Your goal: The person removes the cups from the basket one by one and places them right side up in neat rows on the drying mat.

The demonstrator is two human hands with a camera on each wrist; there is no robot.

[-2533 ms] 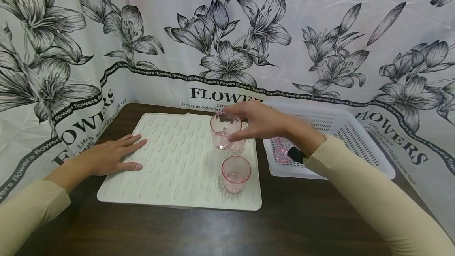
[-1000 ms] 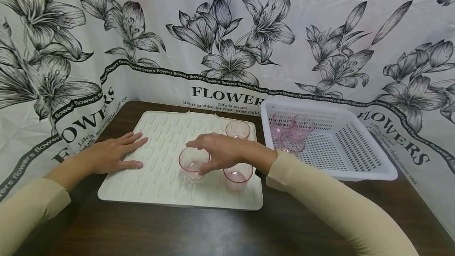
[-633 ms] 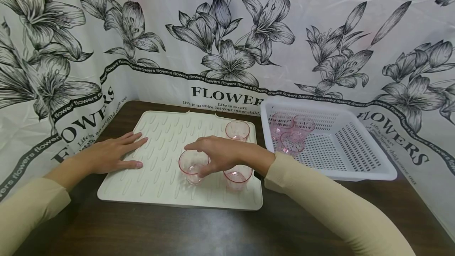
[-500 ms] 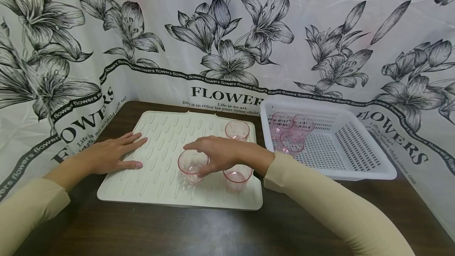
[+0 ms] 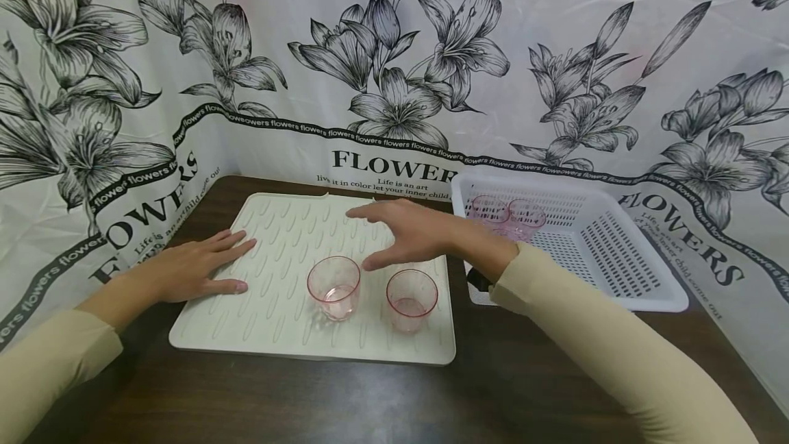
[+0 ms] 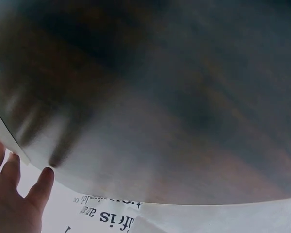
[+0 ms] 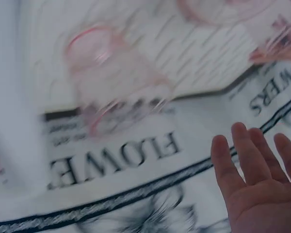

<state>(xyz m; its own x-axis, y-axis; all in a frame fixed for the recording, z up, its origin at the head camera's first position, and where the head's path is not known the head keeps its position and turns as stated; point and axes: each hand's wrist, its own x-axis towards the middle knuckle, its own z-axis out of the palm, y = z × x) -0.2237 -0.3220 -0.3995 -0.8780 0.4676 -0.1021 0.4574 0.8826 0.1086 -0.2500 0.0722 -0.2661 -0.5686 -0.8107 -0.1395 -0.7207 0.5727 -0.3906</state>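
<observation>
A pink-tinted glass stands upright on the white ridged mat, just below my right thumb. To its right stands a similar glass. My right hand hovers over the mat's right part, fingers spread and holding nothing. In the head view it covers the spot of a third glass; the blurred right wrist view shows a pink glass apart from the hand's fingers. My left hand rests on the mat's left edge with straight fingers; it also appears in the left wrist view's corner, left hand.
A white perforated basket stands right of the mat, with pink glasses in its left part; my right arm partly hides them. Dark wooden table surrounds the mat. A flower-printed cloth hangs behind and at both sides.
My right hand has brought a glass leftward to the mat's front middle, let go of it, and moved back and to the right. The left hand has stayed in place.
</observation>
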